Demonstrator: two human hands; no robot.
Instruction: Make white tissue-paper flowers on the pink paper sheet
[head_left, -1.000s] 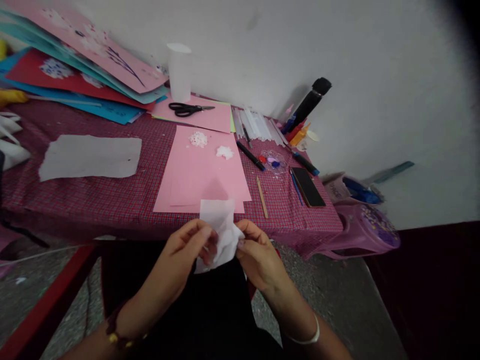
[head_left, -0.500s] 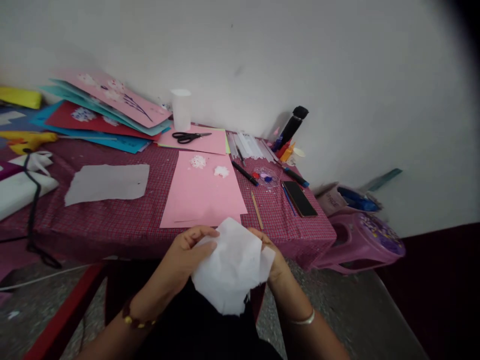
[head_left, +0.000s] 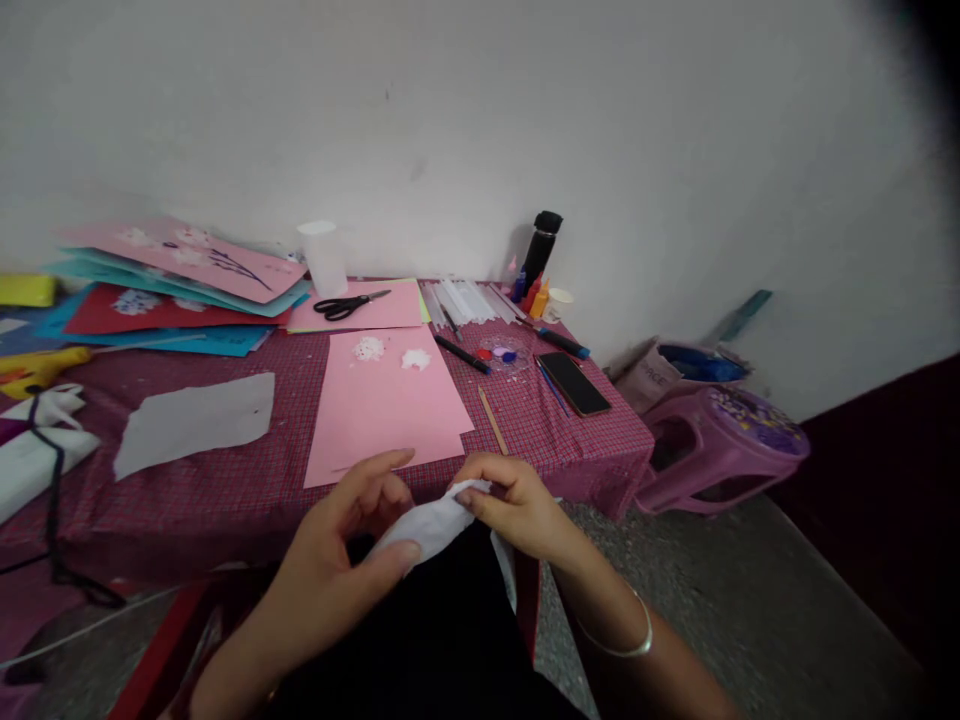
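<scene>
A thin white tissue point(head_left: 431, 527) is bunched into a narrow, folded strip above my lap, just off the table's front edge. My right hand point(head_left: 517, 505) pinches its right end between thumb and fingers. At the other end, my left hand point(head_left: 337, 560) has its thumb on the near side of the tissue and its fingers curved behind it. Beyond both hands lies a pink paper sheet point(head_left: 390, 415) bearing two small white blossom shapes, one of them speckled point(head_left: 369, 348) and one plain point(head_left: 415, 358).
Black scissors point(head_left: 349, 305) rest on more pink paper. A flat white sheet point(head_left: 199, 415) lies left, near a yellow glue gun point(head_left: 45, 368) and stacked decorated cards point(head_left: 187, 265). On the right are a pencil point(head_left: 493, 420), a phone point(head_left: 574, 383), a paint palette point(head_left: 504, 355) and a pink stool point(head_left: 712, 470).
The tissue, spread out before, is now gathered into a narrow strip. My right hand has shifted to pinch its end, and my left hand has turned more open. The view has tilted and shifted slightly.
</scene>
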